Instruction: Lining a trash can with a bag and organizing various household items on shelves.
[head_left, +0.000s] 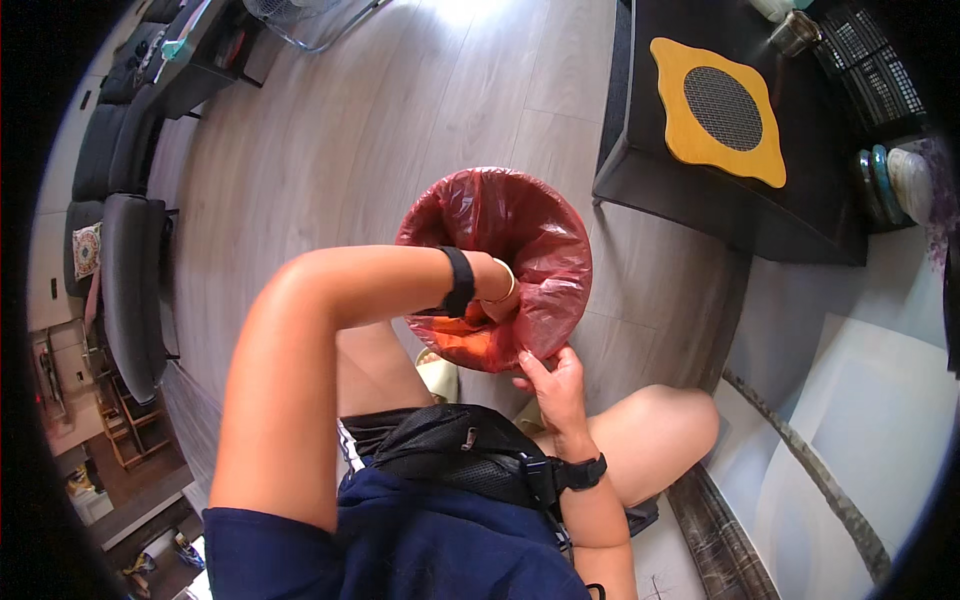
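A round bin lined with a red plastic bag (555, 262) stands before me, between my knees. The bag's edge is folded out over the rim, and light shines orange through its near side. My left hand (501, 300) reaches down inside the lined bin; a bangle circles its wrist, and the fingers are hidden in the bag's folds. At the near right rim, my right hand (556, 386) pinches the bag-covered edge, thumb on top and fingers beneath. Black straps are on both wrists.
To the right stands a black cabinet (637, 161) with a yellow-framed mesh mat (724, 109) and a black plastic basket (870, 71). A fan (292, 15) is on the wood-plank floor (315, 165). Grey chairs (135, 285) line the left. A white wall (840, 420) is close at right.
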